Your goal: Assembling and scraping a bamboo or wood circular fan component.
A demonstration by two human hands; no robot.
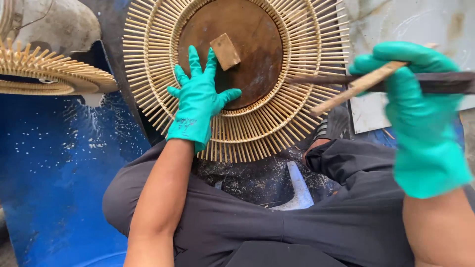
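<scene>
Rattan sunburst frame beside blue drum

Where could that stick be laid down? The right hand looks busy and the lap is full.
Barest patch: the blue surface left of the left hand, below the second sunburst frame. The brown disc is partly free around its small wooden block. The right hand side is crowded.

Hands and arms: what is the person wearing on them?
Both the left hand and the right hand wear teal-green rubber gloves reaching past the wrist. The left glove's cuff carries a faint dark printed mark. Forearms are bare, with no sleeves showing.
</scene>
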